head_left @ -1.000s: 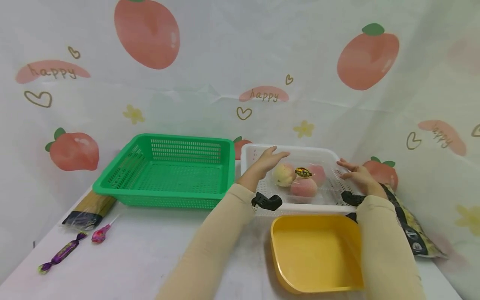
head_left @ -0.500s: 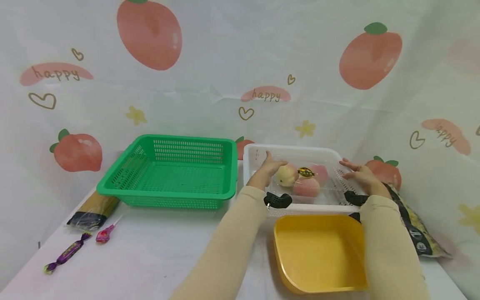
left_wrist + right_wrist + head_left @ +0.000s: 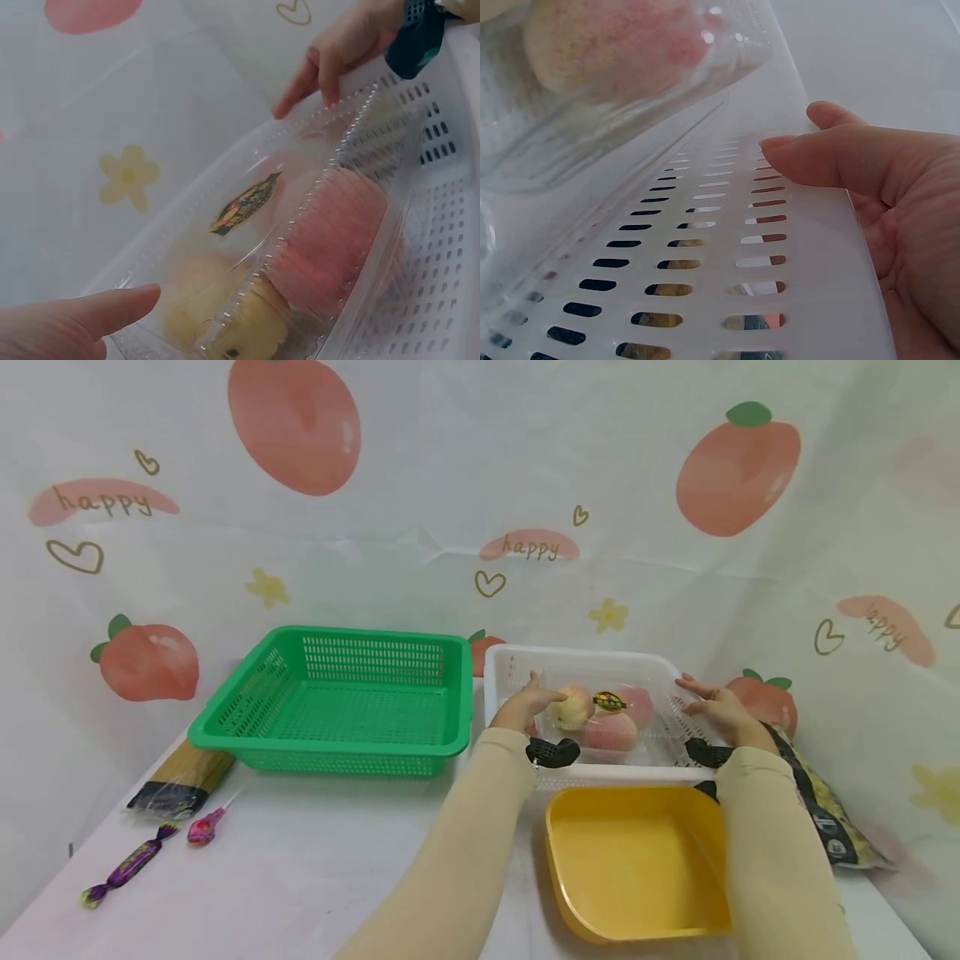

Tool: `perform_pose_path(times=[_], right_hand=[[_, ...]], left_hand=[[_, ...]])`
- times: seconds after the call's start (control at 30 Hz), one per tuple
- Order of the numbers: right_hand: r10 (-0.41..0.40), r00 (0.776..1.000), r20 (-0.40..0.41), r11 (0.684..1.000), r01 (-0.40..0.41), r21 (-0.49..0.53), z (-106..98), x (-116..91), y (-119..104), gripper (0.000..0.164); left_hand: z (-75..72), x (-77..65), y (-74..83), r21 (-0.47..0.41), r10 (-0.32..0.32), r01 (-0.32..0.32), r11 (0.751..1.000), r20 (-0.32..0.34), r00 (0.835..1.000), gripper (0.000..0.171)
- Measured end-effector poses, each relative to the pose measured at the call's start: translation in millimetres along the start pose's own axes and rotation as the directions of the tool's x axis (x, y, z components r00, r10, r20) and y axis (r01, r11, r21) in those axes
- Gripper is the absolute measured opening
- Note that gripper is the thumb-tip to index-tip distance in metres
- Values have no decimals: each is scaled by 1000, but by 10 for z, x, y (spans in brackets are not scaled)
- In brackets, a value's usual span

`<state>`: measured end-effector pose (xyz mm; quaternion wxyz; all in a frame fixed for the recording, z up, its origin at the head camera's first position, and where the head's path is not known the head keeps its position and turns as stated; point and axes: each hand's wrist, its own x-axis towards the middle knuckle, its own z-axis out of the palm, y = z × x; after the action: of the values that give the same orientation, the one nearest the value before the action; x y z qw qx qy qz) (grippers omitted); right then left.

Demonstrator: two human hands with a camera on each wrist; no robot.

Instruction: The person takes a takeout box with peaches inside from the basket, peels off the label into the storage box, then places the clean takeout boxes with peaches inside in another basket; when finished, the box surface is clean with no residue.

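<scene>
A clear plastic clamshell box of peaches point(image 3: 611, 732) with a dark oval label sits inside the white perforated basket point(image 3: 592, 772). At the box's left end is my left hand point(image 3: 522, 707); its thumb lies over the lid edge, while the other fingers are mostly hidden beside or below the box. My right hand point(image 3: 907, 202) grips the right wall of the basket, thumb inside and fingers outside. Through the clear lid, the peaches point(image 3: 330, 240) show pink and pale yellow. In the right wrist view, the box's near corner looks raised off the basket floor.
A green basket point(image 3: 330, 752) stands left of the white one. In front is a yellow tub point(image 3: 637, 860), partly behind the right sleeve. A wrapped candy point(image 3: 129, 866), a lollipop point(image 3: 202, 828) and a packet of sticks point(image 3: 180, 779) lie left. A dark bag point(image 3: 832, 827) leans right.
My left hand has come down from above the white basket to the box's left end, and its thumb now meets the lid. The right hand stays at the basket's right wall.
</scene>
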<state>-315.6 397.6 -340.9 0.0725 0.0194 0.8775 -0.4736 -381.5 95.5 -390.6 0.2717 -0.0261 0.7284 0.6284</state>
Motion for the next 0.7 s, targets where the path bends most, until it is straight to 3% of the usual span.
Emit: perform_pose_path(times=[0.1, 0.13, 0.2, 0.4, 0.47, 0.63, 0.7], right_hand=[[0, 1000, -2, 1000, 0, 9, 0, 7, -4, 60], [2, 1000, -2, 1000, -2, 10, -1, 9, -4, 60], [3, 1000, 0, 1000, -3, 15, -6, 9, -4, 61], [0, 1000, 5, 999, 0, 34, -12, 6, -17, 60], [-2, 1000, 5, 999, 2, 37, -8, 3, -21, 59], [4, 1000, 3, 999, -4, 37, 1, -11, -22, 60], [4, 1000, 1, 999, -4, 33, 3, -11, -24, 60]], left_hand=[[-21, 371, -131, -23, -10, 11, 1000, 13, 1000, 107], [-15, 427, -150, -7, -17, 17, 1000, 10, 1000, 108], [-4, 478, -173, -5, -28, 28, 1000, 3, 1000, 109], [4, 637, -198, 114, -16, 13, 993, 20, 1000, 115], [0, 576, -172, 128, -18, 13, 992, 35, 999, 114], [-12, 168, -52, 76, -28, 23, 997, 62, 998, 111], [-29, 247, -71, 125, -26, 18, 992, 67, 997, 110]])
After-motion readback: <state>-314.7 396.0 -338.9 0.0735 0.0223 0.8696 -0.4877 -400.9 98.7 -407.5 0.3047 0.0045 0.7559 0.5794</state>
